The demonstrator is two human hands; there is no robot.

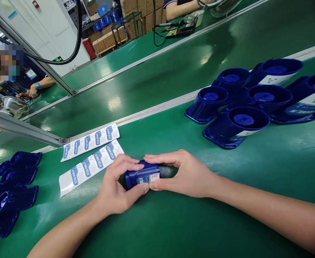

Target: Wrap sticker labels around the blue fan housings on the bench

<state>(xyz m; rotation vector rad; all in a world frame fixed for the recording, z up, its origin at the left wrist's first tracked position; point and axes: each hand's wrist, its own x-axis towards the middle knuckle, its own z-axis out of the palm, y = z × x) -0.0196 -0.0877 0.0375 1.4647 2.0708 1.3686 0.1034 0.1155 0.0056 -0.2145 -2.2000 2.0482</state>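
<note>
Both hands hold one dark blue plastic part lying on the green table, a white and blue label showing on its side. My left hand wraps its fingers round the part's left end, thumb pressed on the label. My right hand grips the right end, fingers over the top and thumb underneath. Two label sheets with blue stickers lie just left of the hands.
Several labelled blue parts are piled at the right rear. Several unlabelled blue parts lie at the left edge. A green conveyor belt runs behind a metal rail. Other people's arms work across the belt.
</note>
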